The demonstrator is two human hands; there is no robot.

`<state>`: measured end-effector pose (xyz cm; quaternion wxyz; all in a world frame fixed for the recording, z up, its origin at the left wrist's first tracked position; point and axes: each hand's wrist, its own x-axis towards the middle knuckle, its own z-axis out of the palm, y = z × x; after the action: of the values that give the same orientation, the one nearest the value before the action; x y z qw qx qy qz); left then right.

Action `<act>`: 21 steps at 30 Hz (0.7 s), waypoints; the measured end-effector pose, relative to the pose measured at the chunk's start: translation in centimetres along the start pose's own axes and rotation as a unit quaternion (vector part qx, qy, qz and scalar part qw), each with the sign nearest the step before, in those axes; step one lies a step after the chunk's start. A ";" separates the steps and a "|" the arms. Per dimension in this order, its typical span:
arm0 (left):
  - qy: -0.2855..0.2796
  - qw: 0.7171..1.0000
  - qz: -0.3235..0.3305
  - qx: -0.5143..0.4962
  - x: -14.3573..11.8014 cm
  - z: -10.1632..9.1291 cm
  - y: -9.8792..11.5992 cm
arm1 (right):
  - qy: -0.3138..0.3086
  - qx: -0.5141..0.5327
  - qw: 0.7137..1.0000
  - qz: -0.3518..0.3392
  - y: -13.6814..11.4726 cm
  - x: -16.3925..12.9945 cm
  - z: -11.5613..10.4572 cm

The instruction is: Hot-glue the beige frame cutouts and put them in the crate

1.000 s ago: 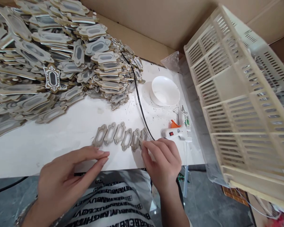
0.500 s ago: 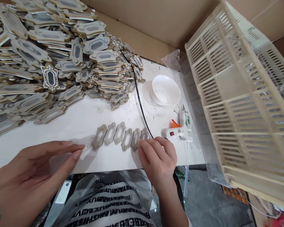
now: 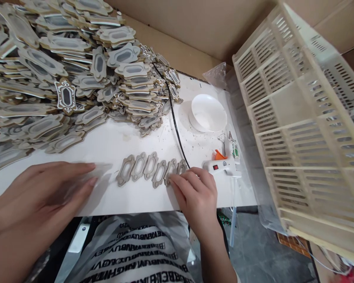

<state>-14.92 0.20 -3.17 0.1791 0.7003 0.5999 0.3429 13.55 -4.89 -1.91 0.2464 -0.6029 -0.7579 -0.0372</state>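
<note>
Grey frames (image 3: 155, 175), bare table (image 3: 135, 200) toward near edge (image 3: 129, 212)

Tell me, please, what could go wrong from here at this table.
The right hand, low over the row of small frames, might nudge some out of place. The black cable runs close to that hand and could get caught by it. The big heap of frames looks loosely stacked, so some pieces might slide down.
</note>
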 end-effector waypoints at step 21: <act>-0.065 0.944 0.264 0.188 2.9 0.5 -0.3 | 0.005 0.065 0.997 0.032 0.9 -1.2 -0.1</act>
<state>-14.70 3.13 -2.95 -0.0139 0.8750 0.4345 0.2131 14.63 -5.71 -2.56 0.2897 -0.6097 -0.7376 0.0173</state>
